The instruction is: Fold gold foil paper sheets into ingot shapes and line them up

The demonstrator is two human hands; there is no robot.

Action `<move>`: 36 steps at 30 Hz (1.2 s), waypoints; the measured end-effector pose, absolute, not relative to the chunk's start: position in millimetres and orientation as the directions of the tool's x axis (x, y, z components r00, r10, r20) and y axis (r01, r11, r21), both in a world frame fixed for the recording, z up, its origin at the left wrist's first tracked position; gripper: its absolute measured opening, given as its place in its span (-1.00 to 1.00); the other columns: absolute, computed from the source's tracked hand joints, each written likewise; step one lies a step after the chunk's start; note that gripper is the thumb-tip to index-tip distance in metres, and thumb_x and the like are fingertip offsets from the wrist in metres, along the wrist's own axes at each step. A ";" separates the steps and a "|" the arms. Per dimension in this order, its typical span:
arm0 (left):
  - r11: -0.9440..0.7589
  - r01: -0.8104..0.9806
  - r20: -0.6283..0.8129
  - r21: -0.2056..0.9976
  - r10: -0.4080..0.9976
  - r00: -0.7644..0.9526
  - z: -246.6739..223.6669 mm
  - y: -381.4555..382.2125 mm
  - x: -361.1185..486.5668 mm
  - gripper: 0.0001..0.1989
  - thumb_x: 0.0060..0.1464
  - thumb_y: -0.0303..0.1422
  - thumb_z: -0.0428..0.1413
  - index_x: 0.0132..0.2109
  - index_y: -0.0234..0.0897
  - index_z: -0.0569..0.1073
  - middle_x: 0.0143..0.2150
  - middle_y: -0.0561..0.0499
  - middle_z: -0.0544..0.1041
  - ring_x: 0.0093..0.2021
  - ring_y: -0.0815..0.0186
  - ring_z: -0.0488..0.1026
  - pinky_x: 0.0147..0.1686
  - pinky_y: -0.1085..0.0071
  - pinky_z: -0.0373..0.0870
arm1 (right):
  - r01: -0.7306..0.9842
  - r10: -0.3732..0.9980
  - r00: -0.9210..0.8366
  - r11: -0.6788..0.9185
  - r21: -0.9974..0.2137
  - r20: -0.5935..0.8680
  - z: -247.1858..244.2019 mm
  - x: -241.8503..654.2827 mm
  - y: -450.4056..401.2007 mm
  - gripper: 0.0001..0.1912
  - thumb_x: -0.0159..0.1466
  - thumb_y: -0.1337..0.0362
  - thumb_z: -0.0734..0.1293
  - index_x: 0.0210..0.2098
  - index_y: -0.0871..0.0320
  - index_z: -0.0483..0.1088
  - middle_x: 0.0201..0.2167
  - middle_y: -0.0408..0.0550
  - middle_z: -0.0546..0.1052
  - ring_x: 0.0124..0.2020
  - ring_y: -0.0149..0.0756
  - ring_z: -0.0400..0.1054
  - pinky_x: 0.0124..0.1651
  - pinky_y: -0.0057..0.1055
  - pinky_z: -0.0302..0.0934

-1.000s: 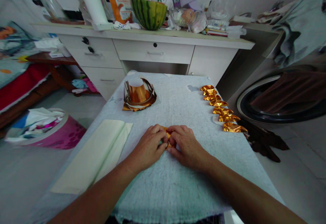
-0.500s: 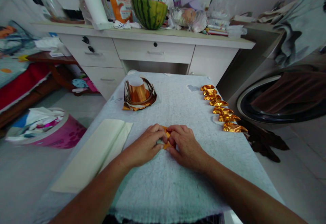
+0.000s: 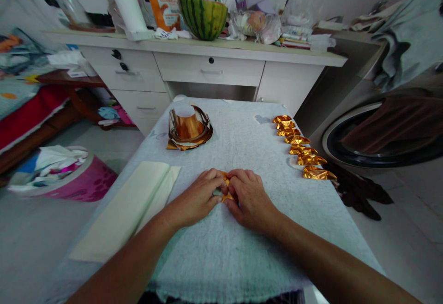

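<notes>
Between my hands, at the middle of the cloth-covered table (image 3: pixel 238 128), is a small piece of gold foil paper (image 3: pixel 226 198), mostly hidden by fingers. My left hand (image 3: pixel 206 194) pinches its left side, and my right hand (image 3: pixel 248 198) is closed over its right side. Along the right edge runs a row of several folded gold paper ingots (image 3: pixel 300 151). A curled stack of gold foil sheets (image 3: pixel 188 128) stands at the back left. Left of my left hand lies a folded stack of cream paper (image 3: pixel 128 207).
Behind the table is a white counter with drawers (image 3: pixel 209 71), bearing a watermelon half (image 3: pixel 203 18), a paper roll (image 3: pixel 128 6) and bags. A pink bin (image 3: pixel 100 177) filled with waste stands left on the floor. A front-loading washing machine (image 3: pixel 325 110) is at the right.
My right hand has shifted slightly left over the gold foil paper, covering more of it. The left hand stays nearly in place, and everything else is unchanged.
</notes>
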State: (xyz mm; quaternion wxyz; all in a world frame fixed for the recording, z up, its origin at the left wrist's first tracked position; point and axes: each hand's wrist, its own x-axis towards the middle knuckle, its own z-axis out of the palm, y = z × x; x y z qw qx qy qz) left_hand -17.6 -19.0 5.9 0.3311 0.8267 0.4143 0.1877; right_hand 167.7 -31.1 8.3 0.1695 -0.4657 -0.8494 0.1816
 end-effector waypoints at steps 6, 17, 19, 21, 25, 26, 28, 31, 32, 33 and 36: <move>-0.438 0.557 0.037 0.706 0.808 0.588 6.5 -18.3 -17.8 -0.80 0.02 -0.58 0.01 -0.25 -0.20 0.37 -0.12 0.01 0.35 0.01 0.24 0.28 0.05 0.23 0.28 | 0.713 0.846 -0.525 0.498 -0.494 0.096 9.5 171.7 -30.4 -0.71 0.11 0.40 0.27 -0.15 0.11 0.26 -0.05 -0.03 0.35 -0.02 -0.14 0.13 0.02 -0.18 0.03; -0.439 0.549 0.045 0.711 0.808 0.588 7.0 -19.1 -17.7 -0.80 0.01 -0.59 0.01 -0.26 -0.19 0.38 -0.09 0.01 0.36 0.02 0.23 0.28 0.06 0.21 0.28 | 0.682 0.829 -0.547 0.522 -0.511 0.116 9.0 174.4 -32.4 -0.47 0.02 0.43 0.20 0.02 0.14 0.16 0.00 0.04 0.32 0.00 -0.11 0.13 0.09 -0.12 0.00; -0.441 0.544 0.048 0.714 0.806 0.590 7.0 -19.2 -18.0 -0.80 0.01 -0.58 0.01 -0.26 -0.19 0.38 -0.09 0.01 0.37 0.02 0.23 0.28 0.06 0.20 0.28 | 0.654 0.816 -0.566 0.532 -0.538 0.119 10.9 177.1 -32.2 -0.42 0.00 0.39 0.23 0.04 0.14 0.13 0.00 0.04 0.32 0.01 -0.09 0.13 0.09 -0.11 0.01; -0.441 0.540 0.049 0.717 0.805 0.592 7.5 -19.3 -18.6 -0.80 0.01 -0.57 0.01 -0.25 -0.19 0.38 -0.09 0.00 0.37 0.02 0.22 0.28 0.06 0.20 0.28 | 0.614 0.803 -0.583 0.535 -0.580 0.124 12.3 181.6 -31.7 -0.34 -0.02 0.36 0.25 0.09 0.15 0.09 0.02 0.06 0.30 0.03 -0.07 0.13 0.10 -0.08 0.01; -0.441 0.536 0.049 0.720 0.802 0.595 10.0 -20.0 -19.4 -0.77 0.00 -0.59 -0.01 -0.23 -0.19 0.39 -0.10 0.01 0.36 0.02 0.23 0.28 0.05 0.22 0.28 | 0.557 0.816 -0.565 0.489 -0.671 0.126 14.3 191.3 -30.2 -0.28 -0.02 0.39 0.25 0.14 0.18 0.01 0.04 0.10 0.27 0.05 -0.09 0.16 0.12 -0.10 0.05; -0.441 0.538 0.046 0.718 0.801 0.596 10.7 -20.1 -19.4 -0.76 -0.01 -0.59 -0.01 -0.23 -0.19 0.39 -0.11 0.01 0.36 0.02 0.24 0.29 0.05 0.22 0.28 | 0.543 0.825 -0.548 0.474 -0.694 0.135 15.2 192.9 -29.7 -0.29 -0.01 0.41 0.24 0.14 0.17 0.01 0.04 0.10 0.27 0.04 -0.11 0.18 0.10 -0.13 0.08; -0.442 0.546 0.041 0.712 0.802 0.596 12.0 -20.5 -19.1 -0.74 -0.02 -0.60 -0.02 -0.23 -0.19 0.39 -0.12 0.01 0.35 0.00 0.23 0.29 0.04 0.23 0.29 | 0.517 0.848 -0.500 0.456 -0.724 0.177 18.1 194.9 -28.5 -0.37 -0.01 0.46 0.21 0.07 0.15 0.06 -0.01 0.07 0.29 0.00 -0.17 0.21 0.05 -0.20 0.13; -0.442 0.553 0.035 0.706 0.802 0.596 13.1 -21.0 -19.0 -0.73 -0.06 -0.59 0.00 -0.22 -0.18 0.40 -0.12 0.01 0.35 -0.01 0.22 0.29 0.03 0.22 0.29 | 0.543 0.865 -0.450 0.464 -0.700 0.224 24.3 196.2 -26.5 -0.58 -0.07 0.51 0.17 -0.20 0.11 0.19 -0.21 -0.03 0.34 -0.15 -0.22 0.24 -0.08 -0.28 0.17; -0.440 0.553 0.032 0.708 0.801 0.597 13.3 -21.1 -19.1 -0.72 -0.07 -0.59 0.02 -0.21 -0.18 0.40 -0.13 0.01 0.35 -0.01 0.22 0.29 0.03 0.22 0.29 | 0.563 0.863 -0.457 0.467 -0.682 0.214 26.1 196.6 -26.0 -0.66 -0.08 0.52 0.17 -0.30 0.11 0.20 -0.29 -0.07 0.35 -0.22 -0.24 0.25 -0.14 -0.32 0.16; -0.438 0.551 0.029 0.711 0.801 0.599 13.3 -21.3 -19.3 -0.72 -0.08 -0.58 0.03 -0.21 -0.18 0.40 -0.13 0.01 0.35 0.00 0.22 0.29 0.04 0.22 0.29 | 0.579 0.860 -0.475 0.466 -0.669 0.187 27.7 197.0 -25.7 -0.72 -0.07 0.52 0.18 -0.37 0.11 0.19 -0.37 -0.10 0.35 -0.28 -0.27 0.24 -0.20 -0.35 0.15; -0.428 0.546 0.022 0.720 0.800 0.600 12.9 -21.7 -20.4 -0.73 -0.07 -0.58 0.06 -0.21 -0.17 0.41 -0.12 0.02 0.35 0.00 0.22 0.28 0.04 0.24 0.28 | 0.593 0.830 -0.553 0.458 -0.662 0.079 29.5 198.3 -25.7 -0.81 -0.02 0.53 0.20 -0.47 0.12 0.22 -0.50 -0.18 0.34 -0.42 -0.36 0.21 -0.31 -0.44 0.09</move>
